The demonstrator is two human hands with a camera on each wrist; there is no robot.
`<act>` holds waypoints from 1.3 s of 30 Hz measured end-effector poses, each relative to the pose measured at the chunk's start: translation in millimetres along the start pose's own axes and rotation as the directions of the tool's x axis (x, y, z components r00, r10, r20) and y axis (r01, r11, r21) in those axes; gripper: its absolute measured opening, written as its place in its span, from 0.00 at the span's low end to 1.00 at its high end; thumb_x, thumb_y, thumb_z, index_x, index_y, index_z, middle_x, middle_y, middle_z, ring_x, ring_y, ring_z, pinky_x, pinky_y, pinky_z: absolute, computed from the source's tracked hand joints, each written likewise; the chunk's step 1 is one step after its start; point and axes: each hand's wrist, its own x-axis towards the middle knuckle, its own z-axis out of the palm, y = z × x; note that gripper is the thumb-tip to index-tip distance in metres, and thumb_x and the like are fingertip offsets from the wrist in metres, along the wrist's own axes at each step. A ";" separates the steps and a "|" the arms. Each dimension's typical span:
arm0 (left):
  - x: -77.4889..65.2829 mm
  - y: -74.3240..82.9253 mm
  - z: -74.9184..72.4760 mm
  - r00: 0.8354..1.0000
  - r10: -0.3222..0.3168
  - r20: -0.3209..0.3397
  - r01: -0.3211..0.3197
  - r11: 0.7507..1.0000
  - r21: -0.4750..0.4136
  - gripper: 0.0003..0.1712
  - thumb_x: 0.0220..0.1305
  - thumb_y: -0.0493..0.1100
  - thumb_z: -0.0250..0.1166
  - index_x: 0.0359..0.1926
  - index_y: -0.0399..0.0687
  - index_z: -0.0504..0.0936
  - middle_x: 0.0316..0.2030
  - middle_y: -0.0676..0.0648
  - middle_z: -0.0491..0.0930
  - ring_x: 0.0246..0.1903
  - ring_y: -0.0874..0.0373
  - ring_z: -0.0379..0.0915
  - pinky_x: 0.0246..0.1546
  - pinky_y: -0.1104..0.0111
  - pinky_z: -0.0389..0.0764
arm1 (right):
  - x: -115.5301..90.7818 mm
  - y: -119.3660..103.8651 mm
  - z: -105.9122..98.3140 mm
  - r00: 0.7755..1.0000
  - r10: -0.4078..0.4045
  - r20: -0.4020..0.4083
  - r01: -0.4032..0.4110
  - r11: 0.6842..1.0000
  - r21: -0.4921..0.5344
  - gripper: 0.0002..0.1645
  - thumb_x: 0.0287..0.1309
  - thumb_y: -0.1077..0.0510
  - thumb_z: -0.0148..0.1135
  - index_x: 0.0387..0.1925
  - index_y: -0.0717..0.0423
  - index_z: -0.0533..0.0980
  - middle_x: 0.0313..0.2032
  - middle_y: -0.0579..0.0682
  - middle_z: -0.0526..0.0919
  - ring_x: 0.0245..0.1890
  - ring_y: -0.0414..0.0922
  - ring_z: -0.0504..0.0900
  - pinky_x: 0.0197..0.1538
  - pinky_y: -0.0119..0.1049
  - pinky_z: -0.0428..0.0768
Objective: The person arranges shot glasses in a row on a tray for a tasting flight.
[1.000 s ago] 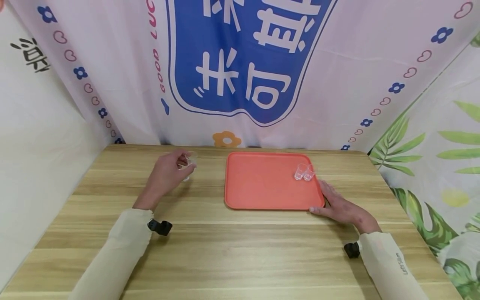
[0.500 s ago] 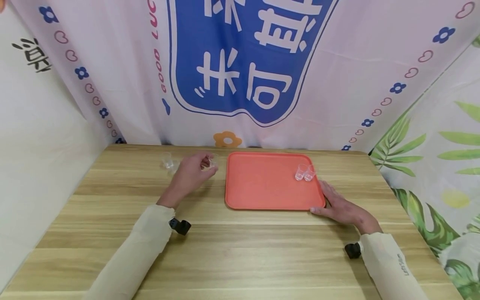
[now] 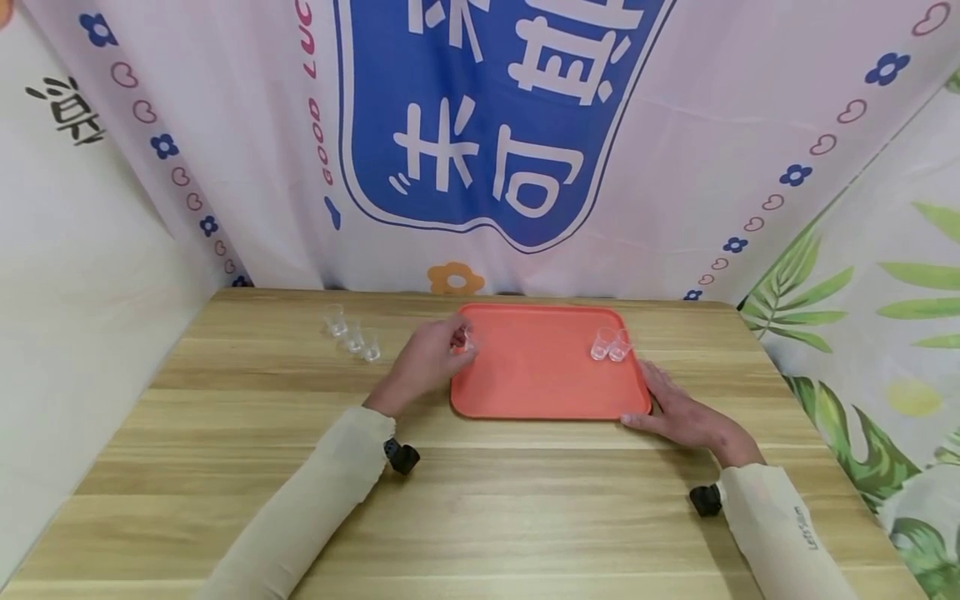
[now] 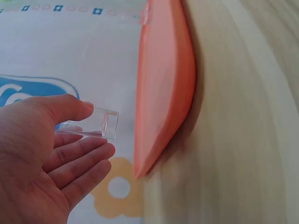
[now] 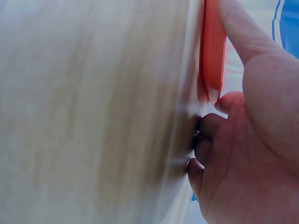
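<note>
My left hand point(image 3: 423, 360) pinches a small clear shot glass point(image 4: 106, 125) between thumb and fingers, over the left edge of the red tray point(image 3: 536, 371). In the left wrist view its thick base points away from the palm, and the other fingers extend below it. My right hand point(image 3: 681, 418) rests at the tray's near right corner, thumb along the front edge and fingers against the right side. Two more clear shot glasses point(image 3: 601, 346) stand side by side on the tray near its right edge.
Three clear shot glasses point(image 3: 354, 339) stand in a slanting row on the wooden table point(image 3: 480, 508), left of the tray. A printed cloth point(image 3: 277, 167) hangs behind the table's far edge, and a leaf-patterned cloth point(image 3: 900, 333) hangs at the right.
My left hand has moved right with one shot glass, from the row at the left to the tray's left edge, uncovering the three glasses there. My right hand stays at the corner.
</note>
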 end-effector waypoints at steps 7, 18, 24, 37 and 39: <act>12.5 17.1 23.1 0.999 0.031 0.014 -0.031 0.999 0.009 0.17 0.69 0.42 0.69 0.54 0.38 0.81 0.41 0.45 0.84 0.42 0.53 0.81 0.44 0.61 0.83 | -0.7 -0.3 -0.6 0.999 -0.045 -0.008 0.045 0.999 0.008 0.64 0.67 0.39 0.66 0.82 0.58 0.34 0.79 0.68 0.38 0.77 0.69 0.36 0.70 0.75 0.45; 27.9 41.0 56.1 0.996 0.067 0.066 -0.069 0.997 0.036 0.14 0.72 0.45 0.66 0.51 0.42 0.81 0.36 0.50 0.83 0.34 0.59 0.77 0.37 0.66 0.80 | -0.8 1.8 3.0 0.998 -0.060 -0.014 0.061 0.998 0.025 0.65 0.66 0.38 0.67 0.82 0.56 0.36 0.79 0.69 0.39 0.77 0.70 0.37 0.69 0.77 0.45; 39.6 50.7 65.8 0.994 0.057 0.089 -0.059 0.998 0.017 0.15 0.72 0.46 0.67 0.53 0.43 0.81 0.37 0.52 0.82 0.35 0.61 0.77 0.38 0.68 0.80 | 0.8 2.6 0.3 0.999 -0.045 -0.009 0.045 0.999 0.006 0.65 0.66 0.38 0.66 0.82 0.57 0.34 0.79 0.69 0.38 0.77 0.70 0.37 0.68 0.77 0.45; 62.0 71.5 90.6 0.991 0.057 0.121 -0.047 0.996 -0.078 0.16 0.73 0.46 0.67 0.55 0.44 0.80 0.38 0.53 0.81 0.37 0.61 0.76 0.39 0.69 0.79 | 1.1 -0.1 -1.7 1.000 -0.027 -0.012 0.028 0.999 0.029 0.66 0.65 0.38 0.68 0.82 0.58 0.35 0.79 0.70 0.38 0.77 0.70 0.36 0.68 0.77 0.44; 63.9 73.8 95.0 0.991 0.043 0.127 -0.032 0.995 -0.089 0.16 0.73 0.46 0.67 0.56 0.44 0.80 0.37 0.54 0.80 0.37 0.62 0.76 0.38 0.70 0.79 | 1.2 0.6 -0.9 1.000 -0.022 -0.013 0.022 0.999 0.030 0.66 0.65 0.39 0.68 0.82 0.57 0.35 0.79 0.70 0.38 0.77 0.70 0.36 0.68 0.77 0.44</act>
